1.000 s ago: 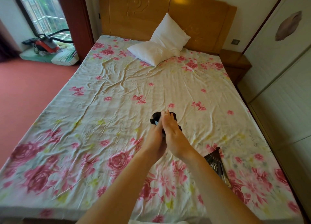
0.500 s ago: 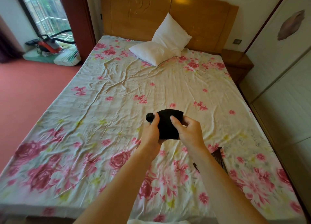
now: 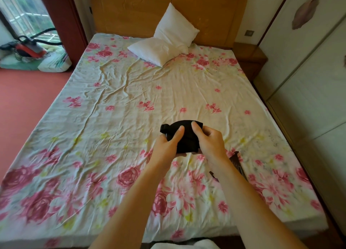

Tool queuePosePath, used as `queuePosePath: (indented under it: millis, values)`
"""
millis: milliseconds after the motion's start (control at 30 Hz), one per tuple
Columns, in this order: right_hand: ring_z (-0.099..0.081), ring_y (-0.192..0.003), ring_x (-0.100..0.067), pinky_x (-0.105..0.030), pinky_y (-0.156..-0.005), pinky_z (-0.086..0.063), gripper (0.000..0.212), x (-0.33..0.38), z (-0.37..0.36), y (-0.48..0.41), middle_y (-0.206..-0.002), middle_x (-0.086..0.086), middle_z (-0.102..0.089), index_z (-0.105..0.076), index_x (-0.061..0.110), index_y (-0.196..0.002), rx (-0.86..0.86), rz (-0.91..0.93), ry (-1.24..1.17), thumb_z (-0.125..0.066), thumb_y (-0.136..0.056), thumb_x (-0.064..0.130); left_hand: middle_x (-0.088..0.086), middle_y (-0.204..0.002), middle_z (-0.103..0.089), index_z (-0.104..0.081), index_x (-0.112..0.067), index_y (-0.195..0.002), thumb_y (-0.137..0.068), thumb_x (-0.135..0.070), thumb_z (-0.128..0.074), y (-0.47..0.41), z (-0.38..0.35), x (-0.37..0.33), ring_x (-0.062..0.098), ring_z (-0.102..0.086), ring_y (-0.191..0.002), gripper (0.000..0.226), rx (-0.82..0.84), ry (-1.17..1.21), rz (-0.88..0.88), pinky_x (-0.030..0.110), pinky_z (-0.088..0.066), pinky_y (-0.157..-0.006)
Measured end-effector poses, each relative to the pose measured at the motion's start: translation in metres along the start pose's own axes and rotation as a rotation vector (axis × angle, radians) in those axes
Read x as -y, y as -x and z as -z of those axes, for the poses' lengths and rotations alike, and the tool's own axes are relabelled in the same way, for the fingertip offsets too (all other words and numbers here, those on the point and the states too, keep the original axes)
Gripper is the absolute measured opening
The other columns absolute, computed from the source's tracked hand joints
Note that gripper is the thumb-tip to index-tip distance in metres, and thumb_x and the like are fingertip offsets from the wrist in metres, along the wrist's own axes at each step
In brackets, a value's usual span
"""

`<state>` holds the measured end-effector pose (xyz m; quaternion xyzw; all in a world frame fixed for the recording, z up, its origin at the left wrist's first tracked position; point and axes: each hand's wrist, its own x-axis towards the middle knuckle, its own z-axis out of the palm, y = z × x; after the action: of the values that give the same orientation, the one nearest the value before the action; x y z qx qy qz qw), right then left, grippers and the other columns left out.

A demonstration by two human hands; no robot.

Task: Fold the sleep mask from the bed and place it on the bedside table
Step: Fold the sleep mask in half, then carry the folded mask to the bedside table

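Note:
The black sleep mask is held up above the flowered bed sheet, bunched into a compact folded shape with a strap loop sticking out at its left. My left hand grips its left side, thumb on top. My right hand grips its right side, thumb pressed on the upper edge. The wooden bedside table stands at the far right of the headboard, well beyond both hands.
Two white pillows lie at the head of the bed. A dark flat packet lies on the sheet under my right forearm. White wardrobe doors line the right side. A vacuum cleaner sits by the window at left.
Both hands lifted the mask off the sheet and drew it toward me. The mask went from pressed under my fingers to held between both hands, thumbs on top.

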<state>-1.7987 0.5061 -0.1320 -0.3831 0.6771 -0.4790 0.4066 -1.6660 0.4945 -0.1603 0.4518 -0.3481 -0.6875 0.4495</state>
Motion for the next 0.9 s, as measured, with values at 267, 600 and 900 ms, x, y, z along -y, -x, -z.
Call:
queuePosePath:
  millis: [267, 600, 900]
  values:
    - [-0.073, -0.07, -0.024, -0.041, -0.053, -0.06, 0.037, -0.008, 0.034, 0.003, -0.077, -0.014, -0.073, -0.074, 0.013, -0.076, -0.077, 0.012, -0.046, -0.062, -0.091, 0.045, 0.006, -0.088, -0.08, -0.069, -0.027, -0.103, -0.093, -0.055, -0.057, 0.005, -0.02, 0.004, 0.022, -0.076, -0.074, 0.033, 0.062, -0.124, 0.013, 0.027, -0.055, -0.057]
    - [-0.074, -0.081, -0.014, -0.032, -0.057, -0.061, 0.011, -0.034, 0.154, 0.026, -0.086, 0.001, -0.077, -0.075, 0.023, -0.094, -0.176, 0.113, -0.186, -0.068, -0.09, 0.03, 0.008, -0.103, -0.077, -0.066, -0.02, -0.114, -0.095, -0.042, -0.062, 0.036, -0.123, 0.034, 0.02, -0.078, -0.083, 0.029, 0.153, -0.223, -0.004, 0.027, -0.06, -0.055]
    - [-0.07, -0.091, -0.01, -0.042, -0.075, -0.062, 0.023, -0.092, 0.311, 0.069, -0.097, 0.006, -0.074, -0.074, 0.02, -0.105, -0.375, 0.171, -0.022, -0.063, -0.092, 0.036, -0.002, -0.118, -0.069, -0.055, -0.026, -0.131, -0.092, -0.045, -0.064, 0.084, -0.251, 0.107, 0.016, -0.073, -0.102, 0.044, 0.243, -0.497, -0.144, 0.042, -0.063, -0.079]
